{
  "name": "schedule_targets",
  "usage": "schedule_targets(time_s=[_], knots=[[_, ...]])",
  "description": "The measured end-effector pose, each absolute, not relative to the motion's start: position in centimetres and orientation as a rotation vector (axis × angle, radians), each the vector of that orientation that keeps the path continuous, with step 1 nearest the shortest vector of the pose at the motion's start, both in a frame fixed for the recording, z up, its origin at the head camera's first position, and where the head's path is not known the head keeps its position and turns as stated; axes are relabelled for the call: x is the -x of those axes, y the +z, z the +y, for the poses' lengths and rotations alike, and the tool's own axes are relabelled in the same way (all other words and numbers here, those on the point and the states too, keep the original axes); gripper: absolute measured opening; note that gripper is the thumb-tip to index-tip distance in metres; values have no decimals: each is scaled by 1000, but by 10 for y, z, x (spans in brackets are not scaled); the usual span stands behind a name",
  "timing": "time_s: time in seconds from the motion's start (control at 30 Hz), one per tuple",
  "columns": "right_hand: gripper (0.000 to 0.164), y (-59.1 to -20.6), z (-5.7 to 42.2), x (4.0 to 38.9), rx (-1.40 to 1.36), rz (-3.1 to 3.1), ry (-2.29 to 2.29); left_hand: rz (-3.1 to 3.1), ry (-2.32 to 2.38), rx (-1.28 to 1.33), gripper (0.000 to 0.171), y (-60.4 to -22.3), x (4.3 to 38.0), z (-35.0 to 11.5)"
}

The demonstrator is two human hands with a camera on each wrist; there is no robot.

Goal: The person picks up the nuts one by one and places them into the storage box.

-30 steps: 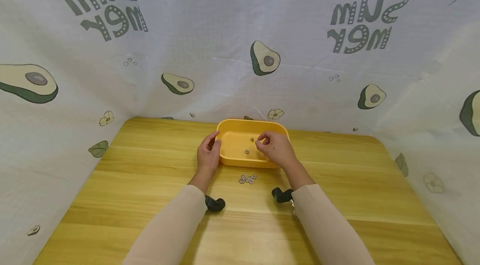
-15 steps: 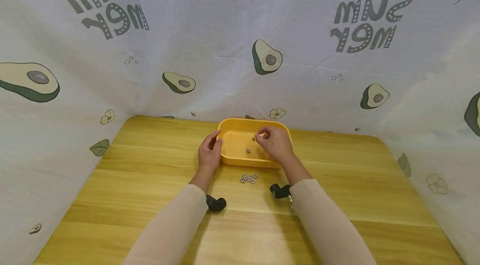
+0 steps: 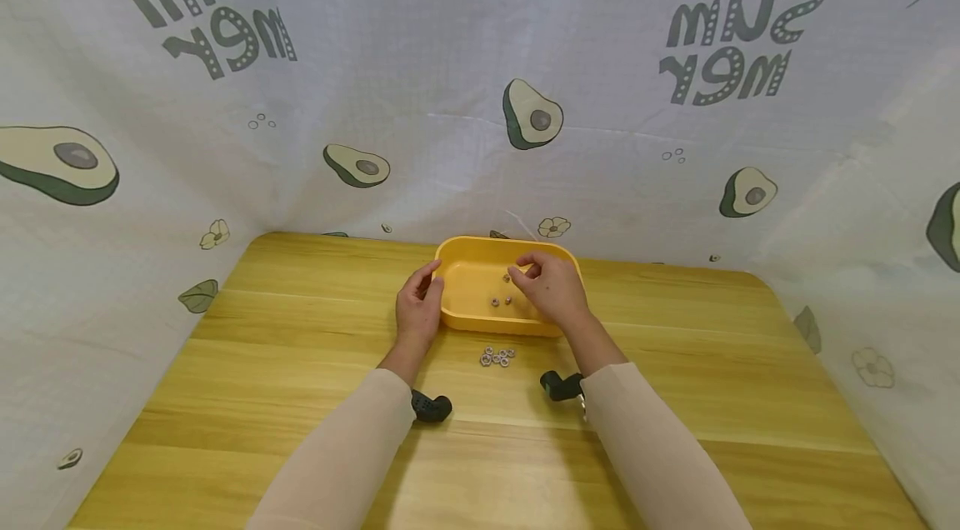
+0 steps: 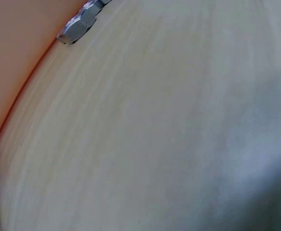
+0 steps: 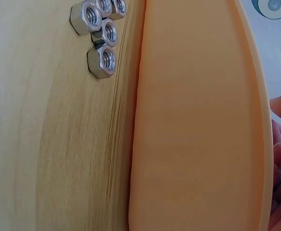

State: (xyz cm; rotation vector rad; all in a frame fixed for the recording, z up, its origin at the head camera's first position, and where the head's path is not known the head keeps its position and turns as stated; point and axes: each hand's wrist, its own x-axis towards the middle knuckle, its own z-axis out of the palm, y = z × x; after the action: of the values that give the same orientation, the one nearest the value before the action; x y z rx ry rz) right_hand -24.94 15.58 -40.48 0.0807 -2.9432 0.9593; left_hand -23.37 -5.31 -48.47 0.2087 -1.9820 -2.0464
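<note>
A yellow plastic tray (image 3: 472, 322) stands near the far edge of the table, with three small metal hex nuts (image 3: 495, 302) apart on its floor. My left hand (image 3: 418, 315) holds the tray's left end, thumb and index fingertip at the rim. Over the tray's right part hovers my right hand (image 3: 553, 290), thumb and index finger slightly apart with nothing seen between them. Several more hex nuts (image 3: 497, 357) lie clustered on the table just in front of the tray. In the right wrist view, nuts (image 5: 102, 61) sit beside the tray's outer wall (image 5: 198, 125), which hides its inside.
The wooden table (image 3: 300, 397) reaches back to a white cloth (image 3: 450, 80) printed with avocados. Black camera mounts (image 3: 431, 407) on both wrists hang low over the table in front of the nuts.
A nut has left my right fingertips and now lies on the tray floor beside another one. My right thumb and index finger have parted. The left hand stays at the tray.
</note>
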Motion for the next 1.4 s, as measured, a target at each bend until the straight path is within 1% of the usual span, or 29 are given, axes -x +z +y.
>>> schedule_targets(time_s=[0.37, 0.7, 1.23, 1.4], knots=[[27, -402, 159, 233, -139, -2851, 1035, -1988, -2054, -241, 33, -484, 234, -52], [20, -396, 157, 210, -144, -2802, 1083, -1973, -2083, -243, 34, -485, 234, -52], [13, -405, 159, 183, -151, -2823, 1203, -2007, -2053, -236, 34, -483, 233, -53], [14, -410, 161, 176, -138, -2853, 1225, -1995, -2067, -233, 34, -486, 235, -53]])
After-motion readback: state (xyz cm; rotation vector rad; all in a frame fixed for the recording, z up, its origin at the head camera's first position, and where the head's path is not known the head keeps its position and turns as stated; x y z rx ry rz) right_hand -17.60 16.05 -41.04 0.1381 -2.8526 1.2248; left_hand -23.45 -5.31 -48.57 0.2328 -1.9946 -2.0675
